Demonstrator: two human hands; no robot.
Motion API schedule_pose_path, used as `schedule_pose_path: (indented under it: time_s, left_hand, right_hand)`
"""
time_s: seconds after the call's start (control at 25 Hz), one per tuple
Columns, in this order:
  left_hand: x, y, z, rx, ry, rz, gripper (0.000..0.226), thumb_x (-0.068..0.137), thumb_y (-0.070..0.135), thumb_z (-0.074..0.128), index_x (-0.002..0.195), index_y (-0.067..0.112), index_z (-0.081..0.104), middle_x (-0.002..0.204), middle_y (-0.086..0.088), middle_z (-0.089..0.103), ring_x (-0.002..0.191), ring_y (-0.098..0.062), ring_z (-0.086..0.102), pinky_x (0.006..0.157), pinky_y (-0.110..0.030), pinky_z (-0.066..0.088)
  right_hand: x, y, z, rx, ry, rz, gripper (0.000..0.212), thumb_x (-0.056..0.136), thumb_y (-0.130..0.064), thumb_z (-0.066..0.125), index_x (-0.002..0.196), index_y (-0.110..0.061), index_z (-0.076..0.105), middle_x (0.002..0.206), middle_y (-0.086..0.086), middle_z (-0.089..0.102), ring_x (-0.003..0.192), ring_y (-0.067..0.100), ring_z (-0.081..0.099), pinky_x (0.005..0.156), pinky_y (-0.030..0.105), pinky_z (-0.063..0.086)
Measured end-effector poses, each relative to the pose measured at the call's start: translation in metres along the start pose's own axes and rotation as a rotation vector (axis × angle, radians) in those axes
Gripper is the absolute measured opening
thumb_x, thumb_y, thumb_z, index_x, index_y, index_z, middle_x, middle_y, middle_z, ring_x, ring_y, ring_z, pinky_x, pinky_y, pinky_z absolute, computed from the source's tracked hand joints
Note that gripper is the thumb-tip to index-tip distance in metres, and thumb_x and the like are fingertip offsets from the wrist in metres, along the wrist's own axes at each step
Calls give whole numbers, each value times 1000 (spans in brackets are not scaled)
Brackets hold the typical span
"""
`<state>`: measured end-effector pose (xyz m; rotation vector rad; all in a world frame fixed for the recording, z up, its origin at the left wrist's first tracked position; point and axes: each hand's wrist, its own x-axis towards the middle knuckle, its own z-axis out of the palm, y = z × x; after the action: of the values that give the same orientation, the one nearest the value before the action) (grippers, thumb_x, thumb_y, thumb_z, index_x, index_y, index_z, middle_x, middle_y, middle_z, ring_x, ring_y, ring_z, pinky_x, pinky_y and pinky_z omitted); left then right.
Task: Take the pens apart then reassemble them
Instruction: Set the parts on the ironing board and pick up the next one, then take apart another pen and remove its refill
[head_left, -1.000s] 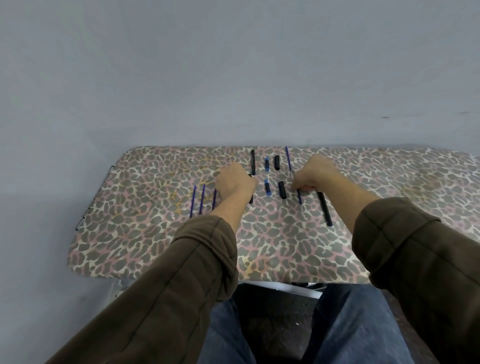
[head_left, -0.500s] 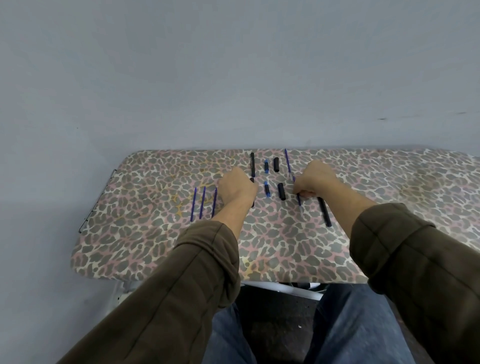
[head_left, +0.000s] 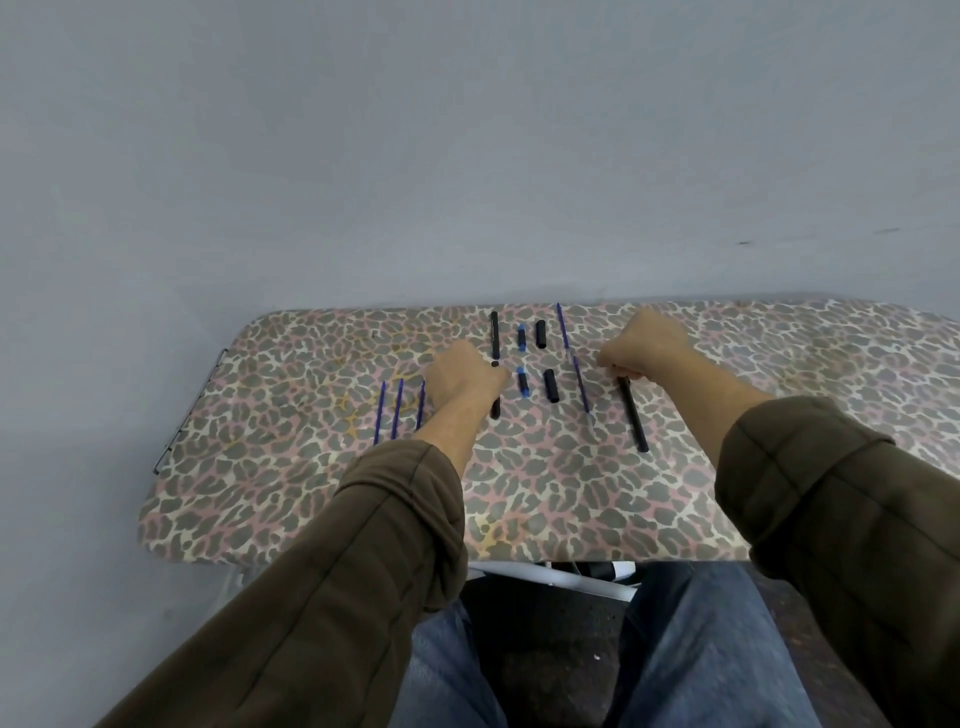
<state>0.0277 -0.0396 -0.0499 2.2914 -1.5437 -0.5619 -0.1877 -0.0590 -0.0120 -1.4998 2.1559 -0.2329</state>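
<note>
Pen parts lie in rows on the leopard-print table (head_left: 519, 493). My left hand (head_left: 460, 379) is curled over the upper part of a black barrel (head_left: 494, 408), whose two ends show beside it. My right hand (head_left: 644, 345) is curled round the top end of another black barrel (head_left: 635, 418), which lies slanted towards me. Between the hands lie a blue tip piece (head_left: 523, 383), a black cap (head_left: 550, 385) and a blue refill (head_left: 583, 392). Behind them are a black barrel (head_left: 494, 335), a blue tip piece (head_left: 521, 336), a black cap (head_left: 541, 334) and a refill (head_left: 562, 325).
Three blue refills (head_left: 397, 408) lie side by side left of my left hand. A grey wall (head_left: 467, 156) rises right behind the table. The table's near edge is above my knees, with a white frame bar (head_left: 561, 579) below it.
My right hand has shifted right, off the blue refill and onto the top of the slanted black barrel. My left hand has stayed in place.
</note>
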Motion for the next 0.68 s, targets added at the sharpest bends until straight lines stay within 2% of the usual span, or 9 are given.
schedule_pose_path:
  time_s: [0.12,0.28,0.44,0.52,0.6,0.68]
  left_hand:
    - [-1,1,-4,-16,17,16,41,88,49,71,72,12,62,58,1,53,52,-17,51,42,-25,30]
    - [-9,6,-12,-24,50,50,46,92,52,64,68,14,55,60,1,53,57,-21,54,45,-26,31]
    - [-17,10,-21,-55,64,114,45,96,49,58,68,14,62,56,2,53,51,-18,51,47,-25,34]
    - [-24,14,-28,-77,64,158,44,96,45,57,64,16,58,52,3,48,46,-16,45,48,-24,34]
    - [-29,19,-37,-91,82,198,45,97,42,57,60,17,53,48,3,44,41,-16,39,47,-23,33]
    - [-34,24,-46,-106,83,216,44,96,40,57,59,18,53,48,2,43,40,-18,37,47,-23,33]
  right_hand:
    - [-6,6,0,-73,-61,15,18,84,-23,78,86,-7,70,73,5,69,59,18,63,50,24,48]
    - [-11,13,5,-129,-84,39,12,84,-14,79,88,-7,70,76,6,70,63,20,68,55,27,56]
    - [-17,24,3,-105,-110,36,9,89,-7,73,87,-3,65,77,11,73,71,25,75,72,34,65]
    - [-19,28,-6,-115,-74,25,8,89,-4,66,81,-3,63,70,11,72,61,24,71,62,33,63]
    - [-22,30,-18,-119,-24,11,9,85,-5,67,76,-3,65,60,9,67,50,23,64,51,27,54]
    - [-26,30,-21,-79,-44,4,18,86,-17,77,82,-5,65,66,9,71,53,22,67,54,30,57]
